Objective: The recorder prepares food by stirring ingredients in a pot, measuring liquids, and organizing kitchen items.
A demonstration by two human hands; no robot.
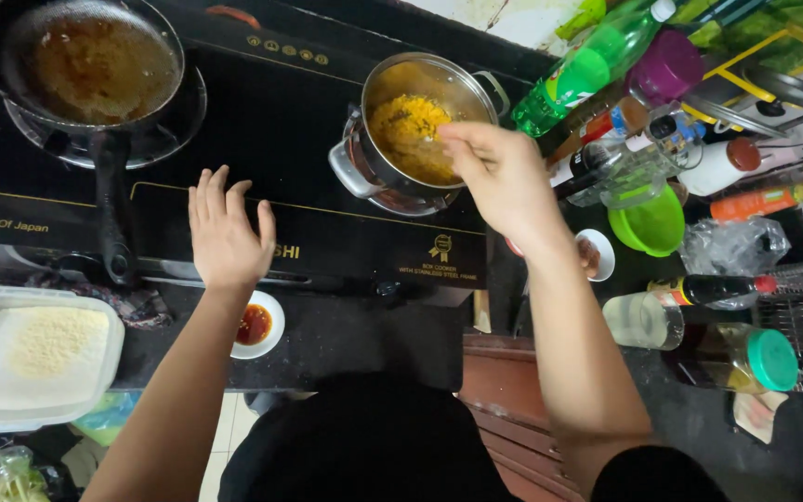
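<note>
Steel pot [476,88] we judge heavy, hot; grip side handles; right hand [504,177] fingertips pinched over yellow food [406,130]; left hand [225,232] splayed flat on cooktop [281,112].

Two bare arms enter from the bottom edge, uncovered from wrist to above the elbow. Left hand [225,237] and right hand [504,177] carry no rings, watch or gloves. Black top covers the torso; short black sleeve [648,474] ends high on the right arm. Nails short, unpainted.
</note>
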